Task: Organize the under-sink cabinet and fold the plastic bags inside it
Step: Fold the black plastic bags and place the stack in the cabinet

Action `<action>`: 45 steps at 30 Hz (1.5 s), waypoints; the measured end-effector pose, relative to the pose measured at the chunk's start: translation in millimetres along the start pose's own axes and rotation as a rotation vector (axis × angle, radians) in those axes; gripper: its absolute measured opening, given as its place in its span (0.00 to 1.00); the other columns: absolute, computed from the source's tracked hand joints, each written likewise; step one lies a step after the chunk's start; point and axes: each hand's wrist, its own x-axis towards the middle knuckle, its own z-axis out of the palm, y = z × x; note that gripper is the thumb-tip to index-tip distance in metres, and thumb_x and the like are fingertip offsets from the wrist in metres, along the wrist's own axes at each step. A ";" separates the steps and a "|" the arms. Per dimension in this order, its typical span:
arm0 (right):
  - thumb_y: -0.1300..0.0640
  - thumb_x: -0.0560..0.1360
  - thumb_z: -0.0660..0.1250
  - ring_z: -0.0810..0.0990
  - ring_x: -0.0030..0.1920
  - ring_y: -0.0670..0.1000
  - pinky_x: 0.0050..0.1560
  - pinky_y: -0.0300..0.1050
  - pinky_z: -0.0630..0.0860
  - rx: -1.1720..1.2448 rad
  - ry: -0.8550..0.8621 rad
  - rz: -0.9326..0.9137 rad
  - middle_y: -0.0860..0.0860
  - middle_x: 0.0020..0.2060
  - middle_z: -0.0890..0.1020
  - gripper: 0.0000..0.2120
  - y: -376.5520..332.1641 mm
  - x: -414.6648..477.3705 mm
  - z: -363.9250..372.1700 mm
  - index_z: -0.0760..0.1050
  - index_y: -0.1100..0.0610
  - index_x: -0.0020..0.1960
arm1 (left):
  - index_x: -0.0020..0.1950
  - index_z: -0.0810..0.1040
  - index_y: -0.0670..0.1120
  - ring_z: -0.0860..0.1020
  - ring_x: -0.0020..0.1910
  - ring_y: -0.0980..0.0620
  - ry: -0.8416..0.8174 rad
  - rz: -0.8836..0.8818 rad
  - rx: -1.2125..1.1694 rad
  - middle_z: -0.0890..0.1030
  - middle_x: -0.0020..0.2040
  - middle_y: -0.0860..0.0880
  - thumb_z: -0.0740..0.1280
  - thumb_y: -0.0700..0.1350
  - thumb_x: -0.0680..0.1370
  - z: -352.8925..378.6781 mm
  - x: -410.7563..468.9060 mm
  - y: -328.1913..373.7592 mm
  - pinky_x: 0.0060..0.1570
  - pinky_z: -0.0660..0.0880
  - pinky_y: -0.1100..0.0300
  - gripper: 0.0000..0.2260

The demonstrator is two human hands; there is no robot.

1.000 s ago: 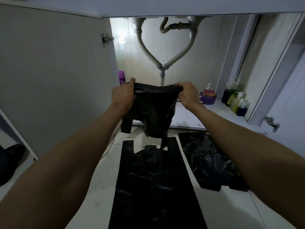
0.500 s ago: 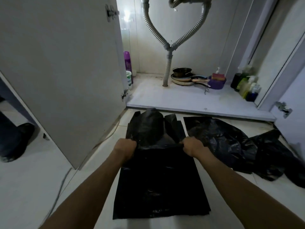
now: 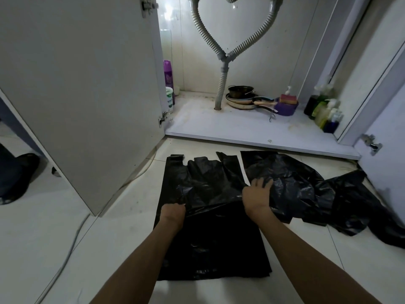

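Observation:
A black plastic bag [image 3: 210, 187] lies on top of a flat black bag [image 3: 214, 244] on the white floor tiles in front of the open cabinet. My left hand [image 3: 173, 212] grips the upper bag's left edge, fingers curled into the plastic. My right hand [image 3: 257, 195] lies flat with spread fingers on that bag's right edge. More crumpled black bags [image 3: 306, 189] sprawl to the right of my right hand. The cabinet floor [image 3: 219, 126] lies beyond.
The open left door [image 3: 83, 88] stands close beside the bags; the right door [image 3: 390, 139] is open too. Drain hoses [image 3: 221, 88] drop to the cabinet floor. Pans [image 3: 243, 98], a purple tub [image 3: 286, 105], bottles [image 3: 326, 113] and a purple spray can [image 3: 168, 73] stand inside. A cable [image 3: 72, 244] crosses the floor.
The bag I held up in the air has come down onto the flat bag on the floor. My right hand has let go of its edge and spread flat on it.

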 end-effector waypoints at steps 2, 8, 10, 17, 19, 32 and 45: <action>0.56 0.78 0.61 0.60 0.73 0.66 0.71 0.70 0.53 0.082 -0.006 0.006 0.62 0.71 0.65 0.17 6.7 0.2 3.7 0.72 0.55 0.67 | 0.69 0.71 0.48 0.79 0.60 0.45 0.006 -0.010 -0.033 0.79 0.61 0.46 0.62 0.43 0.78 1.3 1.5 4.2 0.56 0.74 0.53 0.18; 0.57 0.77 0.58 0.72 0.67 0.62 0.67 0.54 0.70 0.535 -0.351 -0.104 0.61 0.66 0.73 0.20 13.1 -4.7 36.9 0.71 0.59 0.68 | 0.64 0.77 0.46 0.78 0.61 0.47 -0.023 -0.043 0.076 0.79 0.61 0.47 0.60 0.43 0.80 -0.7 -1.8 1.6 0.57 0.74 0.56 0.14; 0.57 0.78 0.59 0.68 0.68 0.61 0.67 0.57 0.67 0.412 -0.257 -0.106 0.58 0.67 0.70 0.19 8.6 -13.0 48.5 0.70 0.56 0.69 | 0.65 0.76 0.46 0.78 0.61 0.46 0.014 -0.022 0.097 0.79 0.62 0.46 0.60 0.42 0.80 -5.3 -4.3 -3.6 0.58 0.73 0.55 0.14; 0.57 0.71 0.69 0.68 0.66 0.58 0.62 0.53 0.67 0.158 0.115 -0.316 0.56 0.67 0.68 0.35 4.1 -37.2 75.3 0.58 0.55 0.74 | 0.77 0.53 0.45 0.69 0.68 0.42 0.116 0.217 -0.066 0.62 0.74 0.42 0.68 0.48 0.74 16.3 -25.8 -11.0 0.62 0.72 0.49 0.37; 0.58 0.72 0.68 0.69 0.66 0.58 0.63 0.53 0.66 0.162 0.057 -0.356 0.56 0.66 0.69 0.34 3.1 -42.4 81.8 0.58 0.56 0.75 | 0.76 0.59 0.46 0.70 0.66 0.42 0.101 0.246 -0.074 0.65 0.71 0.42 0.68 0.46 0.74 25.0 -34.6 -10.5 0.61 0.72 0.50 0.32; 0.58 0.74 0.66 0.78 0.56 0.58 0.56 0.50 0.74 0.168 -0.167 -0.406 0.57 0.55 0.80 0.12 7.0 -70.8 84.6 0.76 0.58 0.56 | 0.70 0.70 0.52 0.75 0.63 0.45 -0.007 0.258 0.021 0.72 0.68 0.47 0.65 0.48 0.76 52.4 -66.1 -19.9 0.60 0.72 0.54 0.22; 0.63 0.70 0.66 0.75 0.35 0.53 0.39 0.45 0.73 0.009 -0.677 -0.344 0.54 0.37 0.76 0.05 2.6 -89.0 59.4 0.78 0.61 0.45 | 0.64 0.76 0.42 0.78 0.60 0.44 -0.372 0.164 0.144 0.78 0.61 0.43 0.65 0.41 0.76 43.4 -78.2 -4.0 0.56 0.75 0.55 0.17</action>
